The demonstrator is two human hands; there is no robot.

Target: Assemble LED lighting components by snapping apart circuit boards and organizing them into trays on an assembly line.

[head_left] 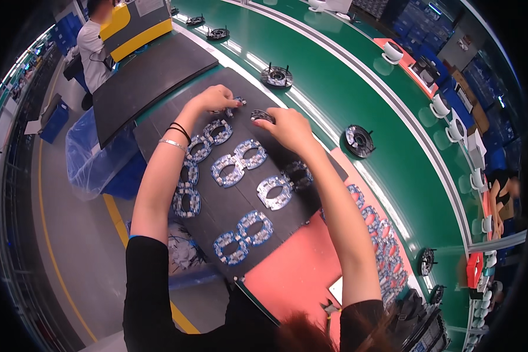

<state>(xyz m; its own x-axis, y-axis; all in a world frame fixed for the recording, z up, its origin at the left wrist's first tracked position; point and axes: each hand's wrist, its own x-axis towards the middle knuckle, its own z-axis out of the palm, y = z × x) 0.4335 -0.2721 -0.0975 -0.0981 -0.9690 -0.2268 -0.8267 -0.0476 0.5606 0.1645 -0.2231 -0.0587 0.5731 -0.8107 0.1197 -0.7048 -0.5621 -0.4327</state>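
Note:
My left hand (216, 97) pinches a small blue ring-shaped circuit board (236, 105) at the far end of a black foam tray (217, 211). My right hand (288, 126) grips a small round black part (263, 115) just beside it. Several blue figure-eight circuit boards (239, 162) lie in rows on the tray below both hands. My left wrist wears black bands and a silver bracelet (173, 142).
A green conveyor belt (334, 88) runs to the right, carrying round black housings (358, 139). A pink mat (299, 270) holds more blue boards (387, 246). Another black sheet (152, 76) and a person (94, 47) are at far left; white cups (440, 105) line the right side.

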